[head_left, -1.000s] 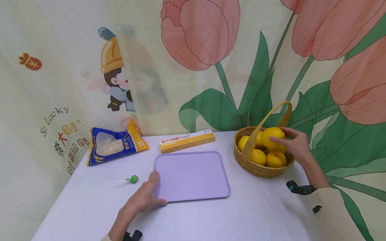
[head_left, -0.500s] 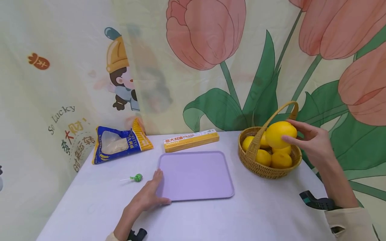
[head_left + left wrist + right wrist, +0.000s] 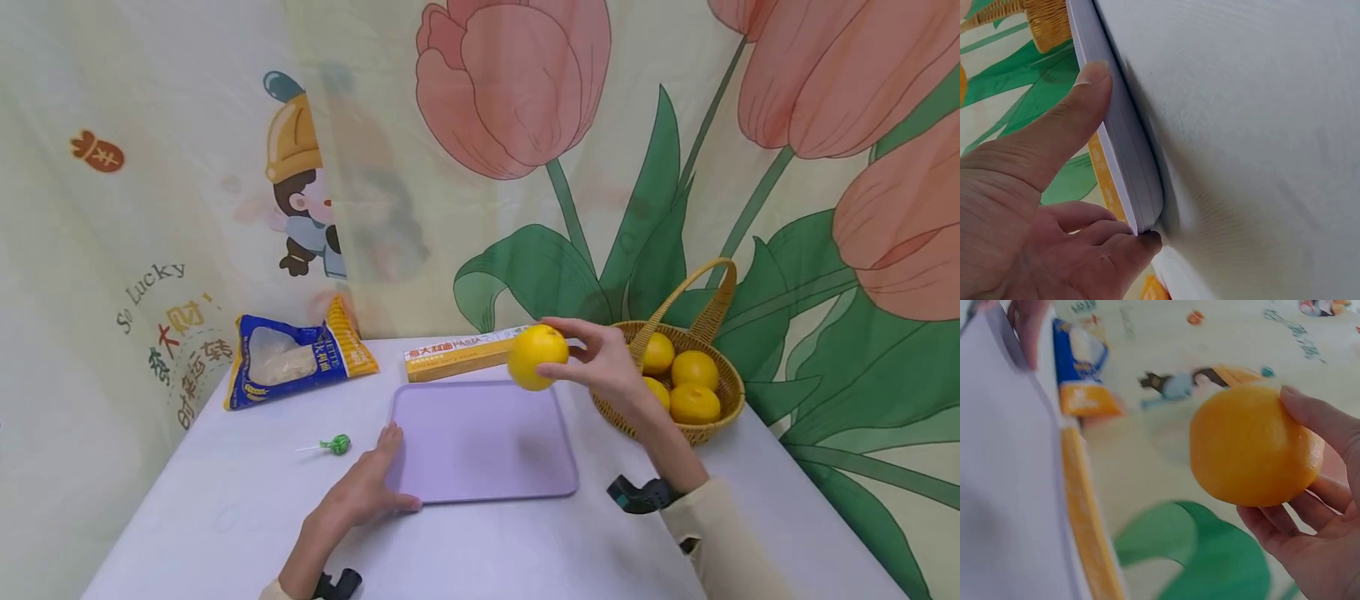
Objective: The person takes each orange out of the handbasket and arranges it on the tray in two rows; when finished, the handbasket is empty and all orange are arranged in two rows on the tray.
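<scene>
My right hand (image 3: 603,362) pinches an orange (image 3: 537,357) between thumb and fingers, in the air above the back right part of the lilac tray (image 3: 472,450). In the right wrist view the orange (image 3: 1254,447) looks smooth and round, with the thumb on top and the fingers underneath. My left hand (image 3: 363,487) holds the tray's front left corner. In the left wrist view the thumb lies against the tray's side wall (image 3: 1129,150) and the fingers reach around the corner. Several more oranges (image 3: 693,403) sit in the wicker basket (image 3: 686,433) to the right, partly hidden by my right arm.
Behind the tray lies a yellow pasta box (image 3: 450,360), its right end hidden by the orange and hand. A blue and yellow pasta bag (image 3: 300,358) is at the back left. A green lollipop (image 3: 339,445) lies left of the tray. A printed curtain (image 3: 390,167) hangs behind the table.
My right hand has lifted the orange out of the basket and carried it left to above the tray. My left hand stays at the tray's corner.
</scene>
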Action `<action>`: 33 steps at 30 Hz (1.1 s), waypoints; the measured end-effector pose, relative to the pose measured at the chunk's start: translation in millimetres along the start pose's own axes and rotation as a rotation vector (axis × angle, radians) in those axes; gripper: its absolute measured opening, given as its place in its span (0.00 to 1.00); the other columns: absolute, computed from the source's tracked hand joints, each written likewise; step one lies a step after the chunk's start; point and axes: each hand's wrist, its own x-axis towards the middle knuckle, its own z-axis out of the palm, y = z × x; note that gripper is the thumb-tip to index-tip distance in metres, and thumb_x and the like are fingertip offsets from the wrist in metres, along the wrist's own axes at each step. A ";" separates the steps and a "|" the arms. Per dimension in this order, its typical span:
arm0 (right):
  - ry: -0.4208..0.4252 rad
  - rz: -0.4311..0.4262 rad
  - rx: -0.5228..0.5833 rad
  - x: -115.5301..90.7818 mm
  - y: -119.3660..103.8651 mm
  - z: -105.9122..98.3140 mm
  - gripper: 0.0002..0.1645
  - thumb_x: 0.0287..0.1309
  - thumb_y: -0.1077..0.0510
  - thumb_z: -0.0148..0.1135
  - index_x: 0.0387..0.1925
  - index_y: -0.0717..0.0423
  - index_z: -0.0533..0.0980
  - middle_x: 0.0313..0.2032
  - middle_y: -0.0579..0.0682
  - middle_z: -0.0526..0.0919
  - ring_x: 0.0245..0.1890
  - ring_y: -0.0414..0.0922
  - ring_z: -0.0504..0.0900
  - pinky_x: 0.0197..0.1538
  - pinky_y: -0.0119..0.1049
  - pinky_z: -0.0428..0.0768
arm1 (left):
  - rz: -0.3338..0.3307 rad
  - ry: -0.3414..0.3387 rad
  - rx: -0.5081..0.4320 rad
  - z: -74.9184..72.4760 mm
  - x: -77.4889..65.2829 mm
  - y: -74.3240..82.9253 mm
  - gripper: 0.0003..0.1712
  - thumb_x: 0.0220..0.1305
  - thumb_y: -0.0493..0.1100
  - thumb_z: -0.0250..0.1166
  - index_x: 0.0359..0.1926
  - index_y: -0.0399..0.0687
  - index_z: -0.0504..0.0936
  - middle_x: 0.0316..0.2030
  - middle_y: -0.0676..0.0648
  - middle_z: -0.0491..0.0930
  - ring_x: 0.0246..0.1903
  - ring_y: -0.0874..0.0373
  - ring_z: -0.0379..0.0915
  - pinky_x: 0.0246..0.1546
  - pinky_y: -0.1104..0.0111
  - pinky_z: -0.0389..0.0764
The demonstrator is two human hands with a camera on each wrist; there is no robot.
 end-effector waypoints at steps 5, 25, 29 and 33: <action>-0.076 0.053 0.081 26.7 23.6 57.7 0.38 0.57 0.66 0.81 0.69 0.65 0.78 0.64 0.62 0.84 0.57 0.56 0.85 0.62 0.36 0.87 | 0.023 0.005 0.003 3.3 2.0 -8.6 0.72 0.49 0.48 0.88 0.83 0.27 0.52 0.82 0.25 0.47 0.80 0.24 0.47 0.80 0.34 0.53; -0.160 0.169 -0.126 65.4 88.1 170.1 0.40 0.51 0.61 0.87 0.65 0.63 0.82 0.62 0.59 0.86 0.54 0.53 0.85 0.61 0.43 0.88 | -0.023 -0.016 0.043 1.2 7.5 -9.9 0.73 0.47 0.50 0.89 0.83 0.30 0.53 0.82 0.26 0.48 0.79 0.23 0.51 0.79 0.33 0.56; -0.174 0.156 -0.151 68.5 89.2 175.3 0.40 0.51 0.60 0.87 0.66 0.62 0.81 0.62 0.59 0.86 0.55 0.55 0.85 0.63 0.46 0.87 | -0.024 -0.012 0.030 -0.6 6.2 -6.8 0.73 0.47 0.49 0.89 0.83 0.30 0.53 0.82 0.26 0.48 0.79 0.24 0.51 0.79 0.33 0.56; -0.194 0.138 -0.172 70.3 90.3 177.5 0.41 0.51 0.59 0.87 0.67 0.62 0.81 0.64 0.58 0.85 0.58 0.56 0.83 0.67 0.49 0.85 | -0.006 0.008 0.035 4.9 9.9 -15.1 0.75 0.44 0.50 0.90 0.83 0.29 0.53 0.82 0.26 0.49 0.79 0.24 0.51 0.79 0.34 0.56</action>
